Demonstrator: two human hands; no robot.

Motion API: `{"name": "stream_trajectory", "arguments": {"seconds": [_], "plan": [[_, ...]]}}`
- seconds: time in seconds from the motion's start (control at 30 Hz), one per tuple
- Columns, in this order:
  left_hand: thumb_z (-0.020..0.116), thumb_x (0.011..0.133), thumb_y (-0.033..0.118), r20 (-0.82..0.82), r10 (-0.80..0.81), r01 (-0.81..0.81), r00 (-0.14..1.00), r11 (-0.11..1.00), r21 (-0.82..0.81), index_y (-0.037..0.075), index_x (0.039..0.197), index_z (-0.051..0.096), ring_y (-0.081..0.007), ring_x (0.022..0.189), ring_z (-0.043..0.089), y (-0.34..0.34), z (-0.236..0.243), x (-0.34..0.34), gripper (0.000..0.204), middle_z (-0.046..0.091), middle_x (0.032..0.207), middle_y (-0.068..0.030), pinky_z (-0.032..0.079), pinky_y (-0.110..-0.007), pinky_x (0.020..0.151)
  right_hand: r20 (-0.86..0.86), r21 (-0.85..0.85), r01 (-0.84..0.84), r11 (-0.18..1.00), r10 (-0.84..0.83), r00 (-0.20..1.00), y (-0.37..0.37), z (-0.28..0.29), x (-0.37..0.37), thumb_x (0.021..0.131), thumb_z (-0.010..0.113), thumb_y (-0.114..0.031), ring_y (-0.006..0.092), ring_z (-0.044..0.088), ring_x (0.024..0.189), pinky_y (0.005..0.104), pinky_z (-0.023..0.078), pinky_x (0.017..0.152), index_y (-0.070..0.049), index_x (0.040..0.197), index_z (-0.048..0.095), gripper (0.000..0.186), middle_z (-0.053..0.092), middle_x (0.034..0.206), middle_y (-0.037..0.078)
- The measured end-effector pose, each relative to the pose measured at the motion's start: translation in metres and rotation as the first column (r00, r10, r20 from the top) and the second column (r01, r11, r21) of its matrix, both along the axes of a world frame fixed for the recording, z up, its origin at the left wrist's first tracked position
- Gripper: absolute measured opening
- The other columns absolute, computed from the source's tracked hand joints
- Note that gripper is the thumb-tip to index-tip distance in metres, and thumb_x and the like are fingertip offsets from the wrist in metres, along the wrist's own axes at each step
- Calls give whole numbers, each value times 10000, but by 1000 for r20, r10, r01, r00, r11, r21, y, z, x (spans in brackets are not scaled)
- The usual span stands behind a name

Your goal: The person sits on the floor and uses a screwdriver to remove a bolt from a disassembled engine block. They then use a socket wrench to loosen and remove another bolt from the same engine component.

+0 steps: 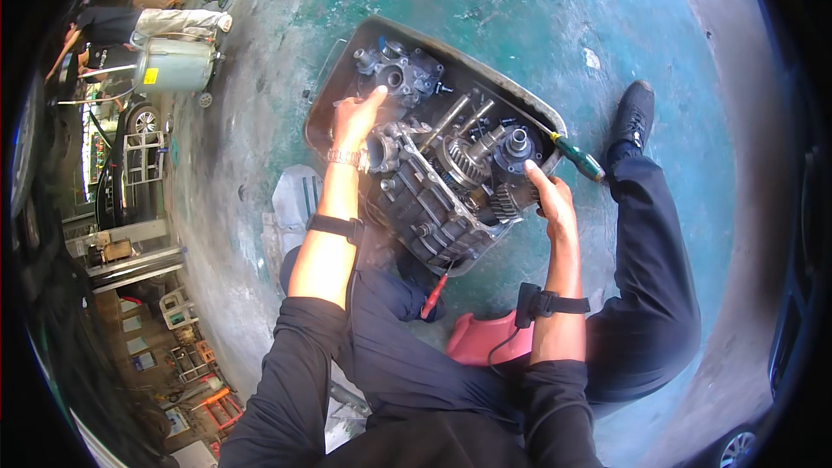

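A grimy metal tray (511,87) on the floor in front of me holds gearbox parts. My left hand (354,121) is at the near left edge of a small cast metal housing (407,74), its thumb against the part and its other fingers partly hidden. Below it sits the large ribbed gearbox case (425,212), with toothed gears (464,160) and shafts exposed. On its right side, my right hand (553,195) grips the gear shaft assembly by its round flanged end (516,146), thumb on top and fingers curled beneath.
A green-handled screwdriver (581,159) lies across the tray's right rim. A red-handled screwdriver (435,296) is at the case's near end. A pink plastic stool (485,338) is under me. Far left are a grey wheeled tank (178,65), another person (178,22) and racks of tools.
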State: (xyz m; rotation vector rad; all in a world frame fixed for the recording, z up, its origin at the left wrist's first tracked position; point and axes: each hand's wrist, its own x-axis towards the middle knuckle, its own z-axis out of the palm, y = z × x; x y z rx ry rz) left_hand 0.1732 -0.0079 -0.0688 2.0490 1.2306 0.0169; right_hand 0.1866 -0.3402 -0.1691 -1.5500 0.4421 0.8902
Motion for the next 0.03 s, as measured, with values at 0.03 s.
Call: {"name": "stream_trajectory", "arguments": {"seconds": [0.03], "plan": [[734,775,451,-8,-3,3,1000,1000,-4,-67,968,664,-169,774,621,-6,0,3,557,671,832,-86,479,-280,711,-15,25,-2,1000,2,1000,0,2,1,776,683,-487,250,647,926,341,471,850,67,1042,664,615,685,954,190]]}}
